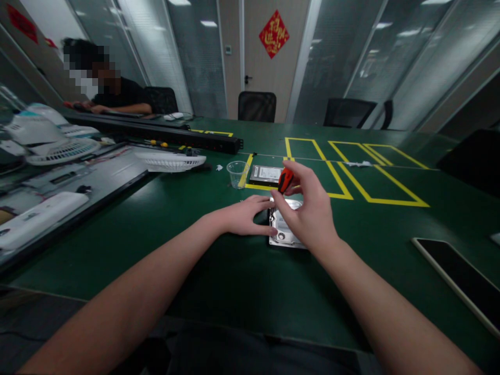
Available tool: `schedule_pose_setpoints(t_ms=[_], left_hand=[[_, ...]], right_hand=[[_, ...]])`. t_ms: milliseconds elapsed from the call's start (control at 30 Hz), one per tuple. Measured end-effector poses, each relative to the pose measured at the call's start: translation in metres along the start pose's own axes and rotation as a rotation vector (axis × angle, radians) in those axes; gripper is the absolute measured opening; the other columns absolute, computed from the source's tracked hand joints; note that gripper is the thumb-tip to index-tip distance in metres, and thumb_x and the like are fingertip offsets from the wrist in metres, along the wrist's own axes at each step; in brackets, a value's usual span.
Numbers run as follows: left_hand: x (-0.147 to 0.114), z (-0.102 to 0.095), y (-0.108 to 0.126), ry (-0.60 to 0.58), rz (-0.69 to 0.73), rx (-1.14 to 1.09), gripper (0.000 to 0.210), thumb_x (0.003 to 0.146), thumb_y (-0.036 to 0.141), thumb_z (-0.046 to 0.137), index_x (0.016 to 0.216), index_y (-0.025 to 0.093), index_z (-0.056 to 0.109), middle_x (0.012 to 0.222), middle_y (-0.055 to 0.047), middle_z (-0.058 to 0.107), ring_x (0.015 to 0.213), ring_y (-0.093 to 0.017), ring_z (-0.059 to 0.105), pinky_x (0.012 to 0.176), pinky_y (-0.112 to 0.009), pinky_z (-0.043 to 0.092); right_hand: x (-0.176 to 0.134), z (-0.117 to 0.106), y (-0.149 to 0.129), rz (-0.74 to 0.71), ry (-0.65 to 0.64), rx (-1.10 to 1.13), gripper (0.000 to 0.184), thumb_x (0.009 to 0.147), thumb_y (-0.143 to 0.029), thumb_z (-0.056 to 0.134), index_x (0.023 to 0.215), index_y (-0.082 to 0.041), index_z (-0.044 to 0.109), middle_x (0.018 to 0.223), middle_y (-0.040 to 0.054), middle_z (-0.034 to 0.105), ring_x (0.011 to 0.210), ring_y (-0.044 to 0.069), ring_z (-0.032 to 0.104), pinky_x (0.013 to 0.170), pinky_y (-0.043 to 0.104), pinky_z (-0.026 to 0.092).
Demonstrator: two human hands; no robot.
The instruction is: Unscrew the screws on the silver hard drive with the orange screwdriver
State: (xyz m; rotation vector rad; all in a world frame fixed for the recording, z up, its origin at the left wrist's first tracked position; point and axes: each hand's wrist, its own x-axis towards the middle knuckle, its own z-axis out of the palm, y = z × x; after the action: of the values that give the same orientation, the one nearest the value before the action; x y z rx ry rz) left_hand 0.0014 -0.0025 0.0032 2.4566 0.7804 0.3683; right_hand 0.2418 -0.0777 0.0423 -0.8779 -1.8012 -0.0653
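1. one silver, rectangular metal hard drive (288,240) lies flat on the dark green desk (219,281), between your hands, likely so both can reach it squarely.
2. your left hand (250,216) comes in from the drive's left side, thumb and fingers spread apart. the thumb rests on the near left part of the metal face and the forefinger lies by the far left edge, which looks like a brace against sliding or twisting.
3. your right hand (315,205) has its fingers clamped on a red and black screwdriver-like handle (285,179), held steeply over the drive's far part, probably for a turning grip from above. its tip is hidden, so contact with the metal cannot be told.
4. a second hard drive with a white label (267,173) lies just beyond, beside a strip of yellow tape (261,187) that presumably marks out its spot.
5. a clear plastic cup (233,178) stands to that drive's left, seemingly handy to your left hand.
6. a flat, pale-edged device with a dark screen (461,281) lies well off to the right, apparently clear of your forearm.
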Motion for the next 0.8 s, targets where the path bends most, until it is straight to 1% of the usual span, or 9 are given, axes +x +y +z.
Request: schedule_pose_setpoints(t_ms=[67,133,300,367,467,533,633,700,800], left_hand=[[0.0,-0.0001,-0.0001,0.003,0.001,0.002,0.099,0.111,0.088,0.09,0.187,0.03,0.069,0.203,-0.021,0.059,0.192,-0.051,0.053,0.16,-0.071,0.043],[-0.0001,-0.0001,-0.0011,0.0,0.001,0.004,0.099,0.111,0.089,0.089,0.187,0.029,0.069,0.203,-0.021,0.058,0.191,-0.05,0.053,0.159,-0.07,0.044],[-0.0007,-0.0002,-0.0031,-0.006,-0.009,0.001,0.103,0.11,0.091,0.09,0.19,0.03,0.066,0.205,-0.021,0.056,0.193,-0.051,0.05,0.16,-0.073,0.042],[-0.0007,-0.0002,-0.0024,-0.006,-0.018,0.004,0.104,0.11,0.09,0.09,0.192,0.031,0.065,0.205,-0.02,0.056,0.195,-0.051,0.048,0.16,-0.073,0.042],[-0.0001,0.0,-0.0007,-0.004,-0.014,0.005,0.104,0.11,0.087,0.093,0.193,0.032,0.064,0.204,-0.02,0.058,0.192,-0.052,0.052,0.159,-0.074,0.043],[0.0004,0.0004,-0.0002,0.001,0.002,0.005,0.102,0.11,0.086,0.093,0.192,0.033,0.065,0.203,-0.02,0.059,0.191,-0.052,0.054,0.159,-0.074,0.044],[0.0006,0.0011,-0.0012,0.008,0.013,0.007,0.099,0.111,0.087,0.091,0.189,0.03,0.068,0.201,-0.021,0.061,0.191,-0.052,0.053,0.16,-0.074,0.043],[0.0004,0.0013,-0.0025,0.009,0.007,0.009,0.098,0.111,0.089,0.09,0.186,0.029,0.07,0.201,-0.021,0.061,0.191,-0.051,0.053,0.16,-0.073,0.043],[0.0003,0.001,-0.0041,0.003,-0.003,0.008,0.101,0.11,0.091,0.09,0.187,0.029,0.068,0.203,-0.021,0.058,0.191,-0.05,0.053,0.16,-0.071,0.044]], right_hand=[[0.0005,-0.0005,-0.0002,0.006,-0.002,-0.012,0.061,0.114,-0.024,0.076,0.174,-0.032,0.07,0.142,0.0113,0.086,0.103,0.03,0.083,0.095,0.053,0.083],[0.0003,-0.0005,-0.0003,0.022,-0.015,-0.017,0.063,0.114,-0.023,0.075,0.177,-0.033,0.069,0.143,0.0114,0.087,0.103,0.031,0.083,0.096,0.055,0.083],[-0.0016,0.0007,-0.0008,0.029,-0.041,0.003,0.071,0.116,-0.02,0.068,0.185,-0.034,0.06,0.165,0.0143,0.084,0.115,0.033,0.089,0.108,0.059,0.083],[-0.0018,0.001,-0.0009,0.018,-0.036,0.02,0.072,0.116,-0.019,0.066,0.187,-0.034,0.059,0.167,0.0145,0.083,0.119,0.033,0.09,0.11,0.058,0.082],[-0.0013,0.0007,-0.0005,0.012,-0.036,0.022,0.072,0.115,-0.019,0.067,0.185,-0.034,0.061,0.162,0.0139,0.084,0.121,0.033,0.088,0.107,0.056,0.082],[-0.0005,-0.0001,0.0,0.013,-0.035,0.006,0.069,0.114,-0.022,0.072,0.182,-0.034,0.065,0.152,0.0128,0.086,0.115,0.032,0.085,0.102,0.056,0.082],[0.0005,-0.0015,0.0004,0.018,-0.026,-0.013,0.065,0.114,-0.025,0.077,0.178,-0.034,0.07,0.139,0.0106,0.086,0.104,0.03,0.08,0.098,0.055,0.082],[0.0006,-0.0015,0.0003,0.025,-0.027,-0.018,0.066,0.114,-0.024,0.076,0.179,-0.034,0.069,0.14,0.0107,0.086,0.103,0.031,0.08,0.099,0.056,0.083],[-0.0002,0.0,-0.0006,0.031,-0.037,-0.015,0.07,0.115,-0.021,0.071,0.184,-0.035,0.066,0.151,0.0132,0.087,0.11,0.034,0.085,0.105,0.06,0.083]])
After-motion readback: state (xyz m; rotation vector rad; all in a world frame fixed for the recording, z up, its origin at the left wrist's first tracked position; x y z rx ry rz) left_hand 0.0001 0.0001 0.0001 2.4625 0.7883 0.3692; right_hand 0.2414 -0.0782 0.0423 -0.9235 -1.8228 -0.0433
